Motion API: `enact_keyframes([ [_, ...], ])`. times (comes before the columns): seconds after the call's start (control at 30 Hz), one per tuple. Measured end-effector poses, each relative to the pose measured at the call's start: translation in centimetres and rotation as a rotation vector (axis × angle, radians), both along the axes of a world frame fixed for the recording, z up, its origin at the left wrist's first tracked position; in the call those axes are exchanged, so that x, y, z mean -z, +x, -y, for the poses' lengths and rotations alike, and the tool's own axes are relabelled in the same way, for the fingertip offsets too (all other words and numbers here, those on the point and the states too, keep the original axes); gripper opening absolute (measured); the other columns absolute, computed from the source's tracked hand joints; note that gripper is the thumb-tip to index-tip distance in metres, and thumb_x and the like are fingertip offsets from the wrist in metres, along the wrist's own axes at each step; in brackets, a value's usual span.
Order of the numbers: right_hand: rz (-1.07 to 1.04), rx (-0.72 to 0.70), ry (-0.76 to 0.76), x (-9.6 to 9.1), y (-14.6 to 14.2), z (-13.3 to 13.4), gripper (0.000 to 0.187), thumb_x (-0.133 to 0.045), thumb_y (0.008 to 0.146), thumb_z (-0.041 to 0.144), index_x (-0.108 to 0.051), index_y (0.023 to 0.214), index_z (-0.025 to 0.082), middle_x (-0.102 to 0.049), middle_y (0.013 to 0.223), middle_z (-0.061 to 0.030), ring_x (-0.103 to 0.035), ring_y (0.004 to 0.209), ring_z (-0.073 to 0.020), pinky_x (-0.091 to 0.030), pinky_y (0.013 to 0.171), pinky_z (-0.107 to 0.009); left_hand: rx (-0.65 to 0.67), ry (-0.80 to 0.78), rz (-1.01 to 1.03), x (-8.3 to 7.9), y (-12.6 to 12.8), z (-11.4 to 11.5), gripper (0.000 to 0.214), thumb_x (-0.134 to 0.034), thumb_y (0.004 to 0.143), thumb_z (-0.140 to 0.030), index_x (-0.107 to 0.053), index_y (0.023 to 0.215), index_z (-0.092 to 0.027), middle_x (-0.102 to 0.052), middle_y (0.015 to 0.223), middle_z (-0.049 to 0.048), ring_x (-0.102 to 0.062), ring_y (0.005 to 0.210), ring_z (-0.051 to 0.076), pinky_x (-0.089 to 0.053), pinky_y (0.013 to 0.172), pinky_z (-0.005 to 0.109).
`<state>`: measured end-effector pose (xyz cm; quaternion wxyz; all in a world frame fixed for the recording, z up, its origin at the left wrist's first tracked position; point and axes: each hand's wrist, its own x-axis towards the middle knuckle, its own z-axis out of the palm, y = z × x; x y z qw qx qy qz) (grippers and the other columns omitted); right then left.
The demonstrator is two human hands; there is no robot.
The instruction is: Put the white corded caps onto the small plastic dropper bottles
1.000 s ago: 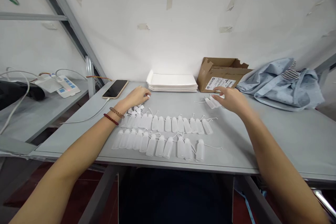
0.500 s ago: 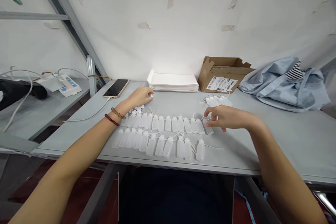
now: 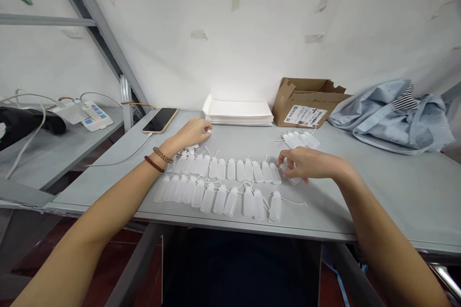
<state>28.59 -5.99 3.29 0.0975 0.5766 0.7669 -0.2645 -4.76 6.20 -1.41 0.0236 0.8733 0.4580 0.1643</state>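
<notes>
Two rows of small translucent bottle-shaped plastic pieces with thin white cords lie on the grey table. At the right end of the far row my right hand has its fingers closed around one tilted translucent bottle-shaped piece, partly hidden under them. My left hand rests past the far row's left end, fingers curled in. A speck of white shows at its fingertips, too small to name. Small white bits lie just below that hand.
Several more bottle-shaped pieces lie together before an open cardboard box. A stack of white sheets or envelopes stands against the wall. A phone on a cable lies left, blue fabric right. A power strip sits farther left.
My right hand has lowered slightly and its fingers have closed in on the end piece, which has tilted and shifted a little to the right. My left hand has hardly moved.
</notes>
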Motion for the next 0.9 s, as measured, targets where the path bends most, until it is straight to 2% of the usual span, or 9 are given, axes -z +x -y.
enact_keyframes([
  [0.1, -0.041, 0.033, 0.052, -0.2, 0.2, 0.0, 0.032, -0.058, 0.075, 0.031, -0.059, 0.103, 0.017, -0.069, 0.087, -0.0064, -0.061, 0.051, -0.0156, -0.043, 0.056, -0.030, -0.005, -0.005, 0.039, -0.3, 0.2, 0.2, 0.030, -0.053, 0.076, -0.030, -0.069, 0.095, -0.013, -0.070, 0.093, 0.0105, -0.059, 0.095, 0.027, -0.046, 0.085, 0.037],
  [0.17, -0.079, 0.031, 0.134, -0.4, 0.3, 0.0, 0.032, -0.058, 0.076, 0.034, -0.060, 0.103, 0.018, -0.069, 0.088, -0.0064, -0.062, 0.057, -0.0166, -0.044, 0.056, -0.030, -0.003, -0.015, 0.065, -0.8, 0.5, 0.6, 0.028, -0.054, 0.077, -0.031, -0.069, 0.093, -0.013, -0.071, 0.093, 0.0097, -0.061, 0.092, 0.025, -0.047, 0.083, 0.036],
  [0.27, -0.172, 0.003, 0.356, -0.4, 0.1, 0.0, 0.031, -0.056, 0.080, 0.036, -0.061, 0.106, 0.019, -0.068, 0.082, -0.0047, -0.063, 0.070, -0.0195, -0.045, 0.061, -0.030, -0.009, -0.089, 0.215, -1.9, 1.3, 1.7, 0.026, -0.058, 0.078, -0.033, -0.070, 0.090, -0.014, -0.072, 0.092, 0.0071, -0.063, 0.084, 0.021, -0.049, 0.077, 0.032],
  [0.33, -0.257, -0.001, 0.527, -0.3, -0.4, 0.1, 0.032, -0.054, 0.083, 0.036, -0.060, 0.110, 0.021, -0.068, 0.083, -0.0042, -0.062, 0.069, -0.0182, -0.046, 0.062, -0.030, -0.004, -0.177, 0.384, -2.9, 1.9, 2.8, 0.026, -0.062, 0.077, -0.035, -0.071, 0.091, -0.015, -0.072, 0.092, 0.0065, -0.063, 0.082, 0.019, -0.049, 0.075, 0.030],
  [0.47, -0.368, -0.040, 0.868, 0.2, -2.0, 0.4, 0.032, -0.052, 0.087, 0.032, -0.058, 0.116, 0.021, -0.068, 0.090, -0.0054, -0.059, 0.063, -0.0154, -0.045, 0.061, -0.029, 0.103, -0.348, 0.678, -4.9, 3.7, 5.6, 0.030, -0.069, 0.075, -0.039, -0.071, 0.094, -0.015, -0.072, 0.091, 0.0069, -0.065, 0.086, 0.018, -0.051, 0.079, 0.030],
  [0.53, -0.380, -0.072, 0.972, 0.5, -2.9, 0.5, 0.030, -0.051, 0.089, 0.030, -0.058, 0.117, 0.021, -0.068, 0.091, -0.0065, -0.060, 0.066, -0.0165, -0.045, 0.060, -0.030, 0.163, -0.401, 0.784, -5.6, 4.7, 7.0, 0.031, -0.072, 0.074, -0.039, -0.070, 0.093, -0.015, -0.072, 0.091, 0.0066, -0.065, 0.087, 0.018, -0.051, 0.081, 0.030],
  [0.67, -0.426, -0.166, 1.066, 1.5, -4.3, 0.6, 0.027, -0.048, 0.091, 0.026, -0.060, 0.114, 0.021, -0.069, 0.094, -0.0090, -0.063, 0.075, -0.0192, -0.048, 0.062, -0.031, 0.231, -0.416, 0.885, -6.1, 6.6, 8.8, 0.029, -0.073, 0.073, -0.038, -0.069, 0.090, -0.015, -0.071, 0.090, 0.0059, -0.065, 0.086, 0.017, -0.053, 0.080, 0.031],
  [0.9, -0.446, -0.333, 1.178, 2.6, -5.4, 0.7, 0.024, -0.049, 0.091, 0.019, -0.060, 0.112, 0.017, -0.069, 0.100, -0.0130, -0.065, 0.078, -0.0207, -0.051, 0.061, -0.033, 0.220, -0.506, 0.870, -5.4, 7.5, 9.5, 0.021, -0.072, 0.075, -0.031, -0.069, 0.087, -0.015, -0.070, 0.084, 0.0043, -0.064, 0.080, 0.014, -0.053, 0.076, 0.028],
])
